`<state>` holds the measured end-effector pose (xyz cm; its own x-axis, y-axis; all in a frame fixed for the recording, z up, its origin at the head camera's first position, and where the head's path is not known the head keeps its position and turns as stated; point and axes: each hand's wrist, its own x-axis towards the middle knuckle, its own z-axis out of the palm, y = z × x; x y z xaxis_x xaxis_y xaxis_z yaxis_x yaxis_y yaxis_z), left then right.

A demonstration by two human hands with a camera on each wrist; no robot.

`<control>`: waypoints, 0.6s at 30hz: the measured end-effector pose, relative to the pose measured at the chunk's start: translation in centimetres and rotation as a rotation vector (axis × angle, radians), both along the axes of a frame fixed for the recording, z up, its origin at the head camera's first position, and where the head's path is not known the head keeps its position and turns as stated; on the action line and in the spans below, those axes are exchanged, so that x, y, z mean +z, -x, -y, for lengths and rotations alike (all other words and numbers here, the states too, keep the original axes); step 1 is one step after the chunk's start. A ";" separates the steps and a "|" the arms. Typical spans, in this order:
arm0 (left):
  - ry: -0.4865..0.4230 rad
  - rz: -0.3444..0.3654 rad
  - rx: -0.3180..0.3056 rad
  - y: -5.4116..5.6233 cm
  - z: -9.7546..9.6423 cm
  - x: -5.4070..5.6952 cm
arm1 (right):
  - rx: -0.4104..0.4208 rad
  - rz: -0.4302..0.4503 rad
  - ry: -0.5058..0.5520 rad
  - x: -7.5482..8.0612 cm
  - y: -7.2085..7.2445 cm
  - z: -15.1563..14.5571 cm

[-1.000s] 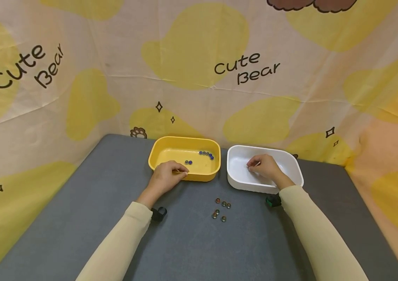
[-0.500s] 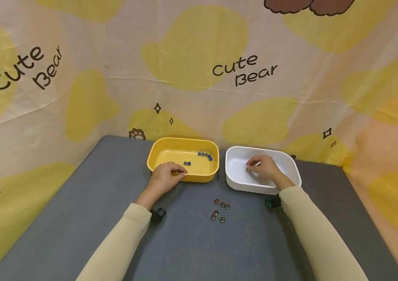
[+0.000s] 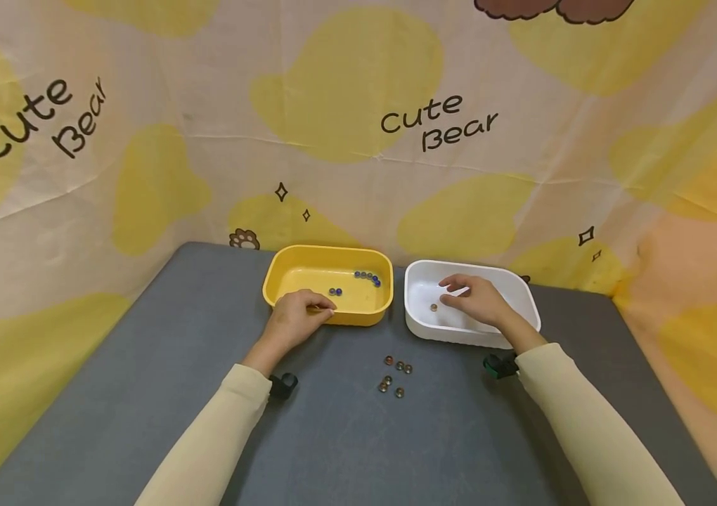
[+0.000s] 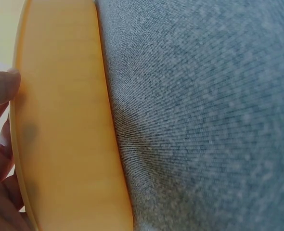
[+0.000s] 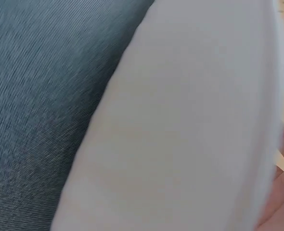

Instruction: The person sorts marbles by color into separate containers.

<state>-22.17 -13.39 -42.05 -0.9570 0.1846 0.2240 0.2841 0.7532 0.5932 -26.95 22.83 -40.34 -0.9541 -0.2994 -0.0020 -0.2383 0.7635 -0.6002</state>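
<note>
At the front rim of the yellow bin (image 3: 276,281) is my left hand (image 3: 295,322). Its thumb (image 4: 8,83) lies at the rim while the other fingers curl behind the wall, pinching the edge. Several blue and clear-blue marbles (image 3: 367,275) are inside that bin. Over the white bin (image 3: 418,320) hovers my right hand (image 3: 479,302), thumb and index finger spread apart with nothing between them. A brownish marble (image 3: 434,307) sits on the white bin's floor, just left of the fingertips. In the right wrist view the outer wall partly hides that hand.
Several brownish and reddish glass marbles (image 3: 399,393) lie on the grey table (image 3: 333,436) in front of the gap between the bins. Behind the bins rises a patterned cloth (image 3: 346,84), which also borders both sides.
My right thumb and index finger have parted, letting go of the brownish marble, which now shows on the white bin's floor. My left hand has stayed at the yellow bin's rim.
</note>
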 end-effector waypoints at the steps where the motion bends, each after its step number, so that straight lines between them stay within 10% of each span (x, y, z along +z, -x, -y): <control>1: -0.001 0.002 0.001 0.0 0.0 0.0 | 0.002 0.001 0.006 0.2 -0.2 0.1; 18: -0.017 0.018 0.002 0.1 -0.1 0.0 | 0.039 -0.079 0.136 2.6 -4.3 0.8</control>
